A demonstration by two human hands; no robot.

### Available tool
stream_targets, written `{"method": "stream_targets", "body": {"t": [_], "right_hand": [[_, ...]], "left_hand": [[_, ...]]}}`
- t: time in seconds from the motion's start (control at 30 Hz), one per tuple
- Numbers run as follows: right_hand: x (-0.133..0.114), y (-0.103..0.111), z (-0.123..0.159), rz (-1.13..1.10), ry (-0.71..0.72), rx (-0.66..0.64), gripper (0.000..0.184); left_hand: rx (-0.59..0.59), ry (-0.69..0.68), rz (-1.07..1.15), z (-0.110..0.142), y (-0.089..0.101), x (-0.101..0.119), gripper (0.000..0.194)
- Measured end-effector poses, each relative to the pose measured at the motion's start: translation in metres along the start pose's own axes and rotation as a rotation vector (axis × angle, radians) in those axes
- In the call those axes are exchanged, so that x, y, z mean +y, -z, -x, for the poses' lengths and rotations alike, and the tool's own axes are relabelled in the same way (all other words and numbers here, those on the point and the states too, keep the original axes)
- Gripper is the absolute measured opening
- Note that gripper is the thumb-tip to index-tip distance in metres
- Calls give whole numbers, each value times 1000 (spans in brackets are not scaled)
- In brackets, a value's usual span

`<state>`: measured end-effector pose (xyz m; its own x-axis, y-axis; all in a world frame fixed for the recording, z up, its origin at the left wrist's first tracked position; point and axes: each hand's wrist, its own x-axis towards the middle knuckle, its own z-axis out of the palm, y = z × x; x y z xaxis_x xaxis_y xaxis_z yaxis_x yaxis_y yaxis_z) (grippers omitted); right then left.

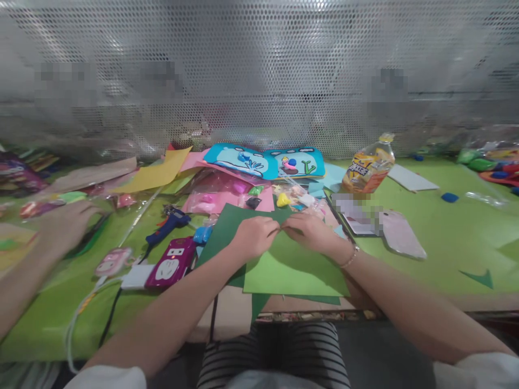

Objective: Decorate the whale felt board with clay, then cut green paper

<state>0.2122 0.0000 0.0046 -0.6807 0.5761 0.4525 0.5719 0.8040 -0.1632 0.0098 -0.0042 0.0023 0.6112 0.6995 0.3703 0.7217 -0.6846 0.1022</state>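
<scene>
My left hand (256,235) and my right hand (310,232) meet with fingertips pinched together, almost touching. Whatever lies between the fingertips is too small or hidden to name. Just under them is a light green sheet of paper (294,270), its far edge partly covered by my hands. Larger dark green paper (223,229) lies beneath it and shows at the left and along the near edge. A bracelet (352,256) circles my right wrist.
Left of the papers are a blue glue gun (168,227), a purple power bank (172,263) and cables. Behind lies a blue picture panel (263,162). A drink bottle (368,165) and phone (357,215) stand or lie right. Another person's hand (67,229) reaches in at left.
</scene>
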Motion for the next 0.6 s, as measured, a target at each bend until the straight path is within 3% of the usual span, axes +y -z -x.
{"method": "stream_targets", "body": {"t": [0.33,0.6], "right_hand": [[32,3,4,122,-197,-56,18],[48,17,6,315,-349,-87,24]], "left_hand": [[-44,217,21,-2,7,4,19],[1,284,45,-3,7,0,16]]}}
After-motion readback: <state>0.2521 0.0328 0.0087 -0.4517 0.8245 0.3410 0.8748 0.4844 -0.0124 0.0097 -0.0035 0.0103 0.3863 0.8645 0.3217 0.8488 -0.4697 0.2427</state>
